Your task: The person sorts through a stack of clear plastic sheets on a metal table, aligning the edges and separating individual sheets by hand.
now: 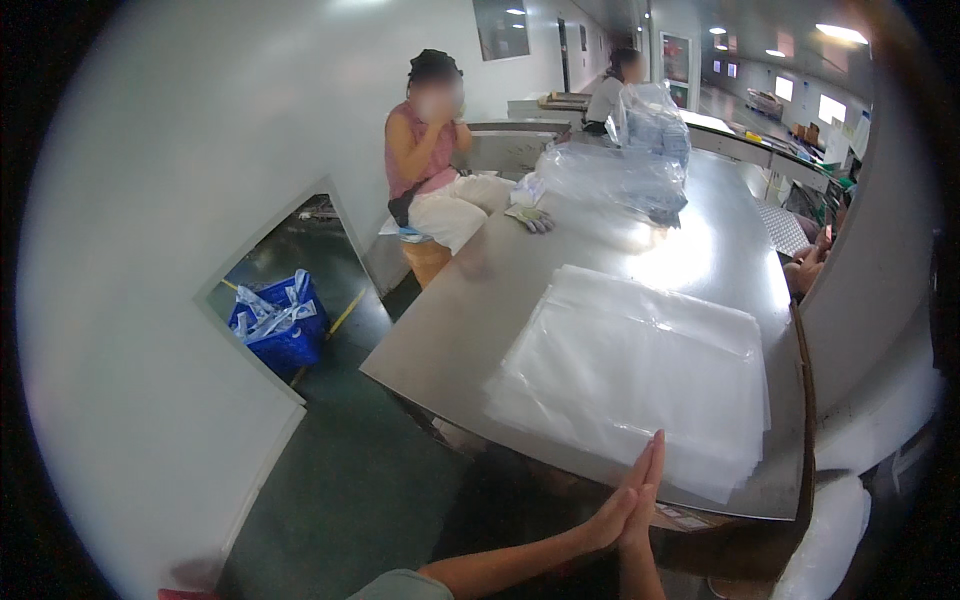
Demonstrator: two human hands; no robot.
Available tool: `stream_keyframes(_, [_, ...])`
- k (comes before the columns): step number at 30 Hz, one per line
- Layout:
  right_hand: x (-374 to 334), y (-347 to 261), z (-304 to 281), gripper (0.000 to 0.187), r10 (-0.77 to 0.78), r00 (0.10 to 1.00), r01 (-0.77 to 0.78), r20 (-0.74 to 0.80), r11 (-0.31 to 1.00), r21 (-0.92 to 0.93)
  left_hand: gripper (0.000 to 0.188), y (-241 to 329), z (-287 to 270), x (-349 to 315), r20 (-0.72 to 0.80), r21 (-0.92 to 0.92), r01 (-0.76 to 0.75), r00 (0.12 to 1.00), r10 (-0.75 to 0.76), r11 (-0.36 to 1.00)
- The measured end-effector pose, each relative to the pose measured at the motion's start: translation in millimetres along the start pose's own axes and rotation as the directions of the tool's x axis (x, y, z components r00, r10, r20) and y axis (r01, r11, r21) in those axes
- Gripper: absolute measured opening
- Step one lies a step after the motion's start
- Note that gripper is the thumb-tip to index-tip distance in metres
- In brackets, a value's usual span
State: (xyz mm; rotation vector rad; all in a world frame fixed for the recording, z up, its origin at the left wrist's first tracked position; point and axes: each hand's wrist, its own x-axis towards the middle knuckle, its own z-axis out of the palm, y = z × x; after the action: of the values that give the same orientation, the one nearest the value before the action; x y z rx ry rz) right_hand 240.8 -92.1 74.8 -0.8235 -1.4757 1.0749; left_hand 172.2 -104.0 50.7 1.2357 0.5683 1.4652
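Note:
My left hand (612,514) and my right hand (642,502) are pressed flat against each other, palm to palm, at the near edge of a metal table (440,330). Both sets of fingers are stretched out straight and point away from me, with no object visible between them. Just beyond my fingertips lies a loose stack of clear plastic bags or sheets (630,370), spread flat with uneven edges. The fingertips overlap the stack's near edge in the picture; whether they touch it I cannot tell.
Clear plastic-wrapped bundles (650,150) and a glove (530,217) lie on the table's far part. A person (430,160) sits at its left side; others are farther back and at right. A blue basket (285,325) stands beyond a wall opening; white plastic (830,535) hangs at near right.

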Motion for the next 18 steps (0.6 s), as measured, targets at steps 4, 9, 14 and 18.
stream_keyframes(4, [-7, 21, 10, 0.084, 0.109, 0.994, -0.106, -0.029, 0.99, 0.089, 0.088, 25, 0, -18, -0.078, -0.008, 0.139, 0.987, -0.139, 0.99])
stream_keyframes(9, [21, 50, -7, 0.067, -0.001, 1.0, -0.001, -0.01, 0.976, -0.217, 0.075, 27, -70, -23, 0.143, -0.069, 0.489, 0.867, -0.477, 0.87])
stream_keyframes(14, [74, -31, 37, 0.061, -0.155, 0.982, 0.189, 0.11, 0.852, -0.488, 0.032, 107, -114, -36, -0.383, 0.263, 0.349, 0.893, -0.235, 0.899])
stream_keyframes(18, [106, -72, 85, 0.065, -0.608, 0.781, 0.609, 0.139, 0.696, -0.38, 0.035, 100, -132, -43, -0.373, 0.494, 0.29, 0.922, -0.102, 0.82])
